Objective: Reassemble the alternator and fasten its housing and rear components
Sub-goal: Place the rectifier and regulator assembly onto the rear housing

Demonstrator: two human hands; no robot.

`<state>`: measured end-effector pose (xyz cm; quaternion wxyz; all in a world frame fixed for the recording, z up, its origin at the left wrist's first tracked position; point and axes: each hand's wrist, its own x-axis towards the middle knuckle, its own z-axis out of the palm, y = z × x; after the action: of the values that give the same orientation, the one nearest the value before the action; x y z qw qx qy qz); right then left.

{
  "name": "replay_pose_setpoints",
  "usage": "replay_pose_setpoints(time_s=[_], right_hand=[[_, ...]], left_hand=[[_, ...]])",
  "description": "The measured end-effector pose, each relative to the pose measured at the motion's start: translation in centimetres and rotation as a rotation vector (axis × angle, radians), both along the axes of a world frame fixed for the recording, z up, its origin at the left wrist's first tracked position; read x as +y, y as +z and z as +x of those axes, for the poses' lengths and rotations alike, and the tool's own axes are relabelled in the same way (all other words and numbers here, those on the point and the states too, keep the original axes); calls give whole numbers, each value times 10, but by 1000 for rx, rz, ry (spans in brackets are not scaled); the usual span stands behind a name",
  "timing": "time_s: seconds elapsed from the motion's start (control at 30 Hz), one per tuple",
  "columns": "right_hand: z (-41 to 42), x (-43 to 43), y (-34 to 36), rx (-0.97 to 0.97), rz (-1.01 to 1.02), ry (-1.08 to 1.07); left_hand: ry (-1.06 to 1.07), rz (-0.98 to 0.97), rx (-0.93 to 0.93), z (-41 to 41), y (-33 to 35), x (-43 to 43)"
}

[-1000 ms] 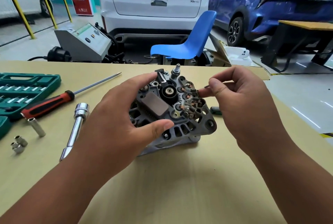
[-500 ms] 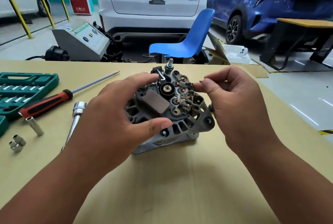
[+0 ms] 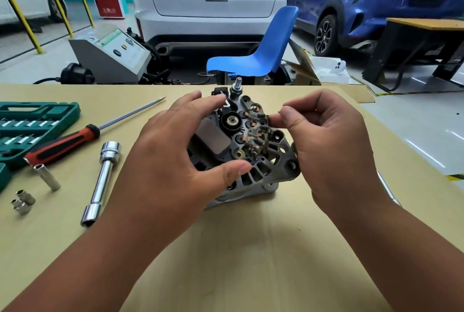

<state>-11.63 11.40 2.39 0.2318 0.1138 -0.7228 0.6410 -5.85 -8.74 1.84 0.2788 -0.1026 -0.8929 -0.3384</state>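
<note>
**Tan board counter** (image 3: 251,261): carries all items.

**Grey cast-metal alternator** (image 3: 253,151): stands at the counter's centre with its rear face up and tilted toward the camera. The cover is off and the copper-coloured rectifier terminals (image 3: 253,133) are exposed.

**Left hand** (image 3: 170,161): wraps the alternator's left flank, thumb on the lower rim and fingers curled over the upper edge. It grips the housing.

**Right hand** (image 3: 331,151): at the alternator's right edge. Thumb and forefinger pinch a tiny dark piece (image 3: 279,111) just above the terminals. The piece is too small to identify; judged to be a screw.

**Tools:** a red-and-black-handled screwdriver (image 3: 65,146) and a long chrome socket wrench (image 3: 103,181) lie left of the alternator, apart from it.

**Assessment:** the step in hand appears to be seating a small rear fastener.

**Recommended:**
- The left hand should hold the housing firm against the counter so the hole does not shift.
- Set the piece square to its hole and start it by fingertip turns before using any tool.
- Do not drop it into the open vent slots, where recovery would be awkward.
- Do not bend the terminals.
</note>
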Motion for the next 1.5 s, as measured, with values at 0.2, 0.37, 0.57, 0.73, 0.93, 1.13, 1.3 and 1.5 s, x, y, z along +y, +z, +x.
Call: replay_pose_setpoints(time_s=[0.2, 0.37, 0.57, 0.73, 0.93, 1.13, 1.3, 1.5], right_hand=[[0, 3, 2, 23, 59, 15], [-1, 4, 1, 14, 69, 23], [-2, 4, 1, 6, 66, 12], [-1, 4, 1, 4, 53, 24], [-1, 4, 0, 37, 83, 23], [-2, 4, 0, 55, 84, 19], [-2, 6, 0, 55, 102, 28], [-1, 13, 14, 149, -11, 103]], left_hand=[[5, -59, -6, 1, -1, -1], [-1, 11, 7, 1, -1, -3], [-18, -12, -23, -2, 0, -15], [-66, -63, -56, -6, 5, -28], [-99, -44, -69, -7, 8, -30], [-34, -62, -63, -6, 8, -22], [-23, -84, -50, -6, 13, -24], [-21, -88, -39, -5, 11, -22]])
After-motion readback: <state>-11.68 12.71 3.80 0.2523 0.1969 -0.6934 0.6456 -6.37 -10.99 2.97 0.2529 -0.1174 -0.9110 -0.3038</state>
